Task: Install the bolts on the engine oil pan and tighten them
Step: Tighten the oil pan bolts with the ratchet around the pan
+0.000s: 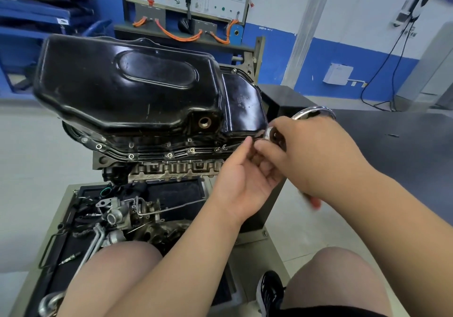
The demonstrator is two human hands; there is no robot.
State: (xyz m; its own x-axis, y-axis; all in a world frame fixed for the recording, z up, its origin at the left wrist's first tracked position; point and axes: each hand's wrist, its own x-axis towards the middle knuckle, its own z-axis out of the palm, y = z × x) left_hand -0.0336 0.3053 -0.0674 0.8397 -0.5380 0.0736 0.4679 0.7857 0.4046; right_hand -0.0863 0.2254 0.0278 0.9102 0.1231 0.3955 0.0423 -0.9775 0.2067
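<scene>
The one view comes from a camera worn on the person's head, above bare knees that fill the bottom of the frame. It faces forward and down over the near edge of a grey-beige metal engine stand. It sits close: the glossy black pressed-steel oil pan fills the upper left and centre. The left hand and the right hand, which grips a chrome-headed ratchet, meet at arm's reach by the pan's right end. The wide lens bends the white-and-blue back wall along the top.
</scene>
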